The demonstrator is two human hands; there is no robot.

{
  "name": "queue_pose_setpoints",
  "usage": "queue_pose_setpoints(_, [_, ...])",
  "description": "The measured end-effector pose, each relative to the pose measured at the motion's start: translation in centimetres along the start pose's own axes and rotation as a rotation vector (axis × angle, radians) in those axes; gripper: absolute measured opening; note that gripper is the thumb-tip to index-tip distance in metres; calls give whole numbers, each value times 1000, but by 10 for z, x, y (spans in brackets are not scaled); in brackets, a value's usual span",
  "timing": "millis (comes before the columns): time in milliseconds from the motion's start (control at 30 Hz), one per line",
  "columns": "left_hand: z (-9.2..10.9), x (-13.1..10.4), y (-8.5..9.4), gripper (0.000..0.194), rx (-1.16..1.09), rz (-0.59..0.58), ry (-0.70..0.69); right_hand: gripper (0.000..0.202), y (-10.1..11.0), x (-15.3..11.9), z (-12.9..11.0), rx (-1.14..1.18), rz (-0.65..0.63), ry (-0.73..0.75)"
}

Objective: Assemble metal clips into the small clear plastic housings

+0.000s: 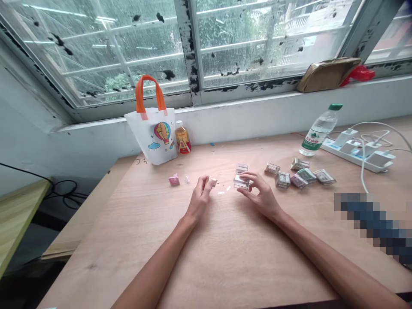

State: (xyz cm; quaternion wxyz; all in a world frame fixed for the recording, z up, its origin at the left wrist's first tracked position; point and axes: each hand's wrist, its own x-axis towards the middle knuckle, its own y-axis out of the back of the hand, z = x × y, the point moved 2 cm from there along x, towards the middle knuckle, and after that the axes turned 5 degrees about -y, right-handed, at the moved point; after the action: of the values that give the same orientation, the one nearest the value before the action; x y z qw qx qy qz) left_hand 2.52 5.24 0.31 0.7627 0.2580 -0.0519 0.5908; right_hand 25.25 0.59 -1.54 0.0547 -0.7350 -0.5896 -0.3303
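My left hand (202,192) is closed in a pinch round a small whitish block (213,181), partly covered by the fingers. To its right, my right hand (259,192) has thumb and fingers on either side of a small clear plastic box (240,182) on the table. Directly behind that box sits a second clear box (242,168). Between the hands lie small white strips (228,188). Left of my left hand are a small pink box (174,180) and a tiny clear piece (187,179).
Several clear boxes (283,180) with coloured contents lie to the right on the wooden table (206,266). Behind them are a water bottle (317,134) and a power strip (370,161) with cables. A white bag (144,137) and a drink bottle (183,139) stand at back left.
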Motion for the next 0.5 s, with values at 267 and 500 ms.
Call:
queue_pose_setpoints(267, [4, -5, -4, 33, 652, -234, -299, 48, -6, -6, 6, -167, -144, 65])
queue_pose_setpoints(500, [6, -2, -1, 37, 698, -188, -392, 42, -3, -4, 1, -173, -94, 79])
